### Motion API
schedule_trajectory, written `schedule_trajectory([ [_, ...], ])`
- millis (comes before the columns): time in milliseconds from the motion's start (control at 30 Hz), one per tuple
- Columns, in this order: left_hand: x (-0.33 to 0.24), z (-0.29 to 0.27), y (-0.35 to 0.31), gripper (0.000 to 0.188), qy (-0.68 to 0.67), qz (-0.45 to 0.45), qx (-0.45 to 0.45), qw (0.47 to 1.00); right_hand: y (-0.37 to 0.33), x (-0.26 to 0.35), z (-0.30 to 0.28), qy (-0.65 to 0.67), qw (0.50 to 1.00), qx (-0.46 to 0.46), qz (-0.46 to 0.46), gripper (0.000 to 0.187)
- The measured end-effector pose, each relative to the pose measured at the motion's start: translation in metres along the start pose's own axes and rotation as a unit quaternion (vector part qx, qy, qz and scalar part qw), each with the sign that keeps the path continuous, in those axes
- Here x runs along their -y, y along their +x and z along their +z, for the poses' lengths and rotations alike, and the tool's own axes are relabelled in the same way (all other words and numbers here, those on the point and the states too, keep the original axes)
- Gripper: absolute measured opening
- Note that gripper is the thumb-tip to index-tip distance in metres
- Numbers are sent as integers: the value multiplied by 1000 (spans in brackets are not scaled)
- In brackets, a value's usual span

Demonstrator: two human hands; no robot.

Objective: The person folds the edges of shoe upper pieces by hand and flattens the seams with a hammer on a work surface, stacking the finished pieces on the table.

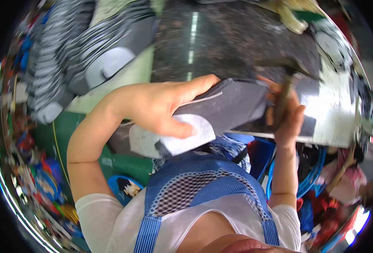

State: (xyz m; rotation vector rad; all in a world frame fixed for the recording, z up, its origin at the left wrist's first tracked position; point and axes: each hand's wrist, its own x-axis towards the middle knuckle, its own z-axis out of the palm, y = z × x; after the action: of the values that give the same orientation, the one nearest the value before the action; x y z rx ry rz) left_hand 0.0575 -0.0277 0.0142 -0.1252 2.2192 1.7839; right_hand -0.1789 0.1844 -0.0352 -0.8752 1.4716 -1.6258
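Observation:
My left hand (154, 101) is closed on a dark grey shoe upper (237, 101), thumb on its white rounded patch (201, 126) and the other fingers along the far edge. The piece is held tilted in front of my chest, over the near edge of the table. At its right end my right hand (291, 122) is wrapped round the handle of a hammer (282, 95). The hammer's head points up, above the dark tabletop, and is smeared by motion. Whether my right fingertips touch the upper, I cannot tell.
Overlapping rows of similar grey pieces (123, 38) with white patches lie at the left. The dark, shiny slab (233, 33) covers the table's middle. Pale pieces (332, 44) lie at the right. Below the table are a blue basin (125, 185) and blue hose (317, 173).

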Motion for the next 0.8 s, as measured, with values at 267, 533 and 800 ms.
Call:
schedule_trajectory([
  [267,23,16,128,18,316,237,-207,895,-32,26,-21,-302,940,-159,23,17],
  [533,18,28,135,22,184,108,-244,946,-31,33,-37,-411,910,27,-34,18],
  [800,17,35,132,20,335,198,-277,878,18,65,-41,-447,883,143,-26,14],
])
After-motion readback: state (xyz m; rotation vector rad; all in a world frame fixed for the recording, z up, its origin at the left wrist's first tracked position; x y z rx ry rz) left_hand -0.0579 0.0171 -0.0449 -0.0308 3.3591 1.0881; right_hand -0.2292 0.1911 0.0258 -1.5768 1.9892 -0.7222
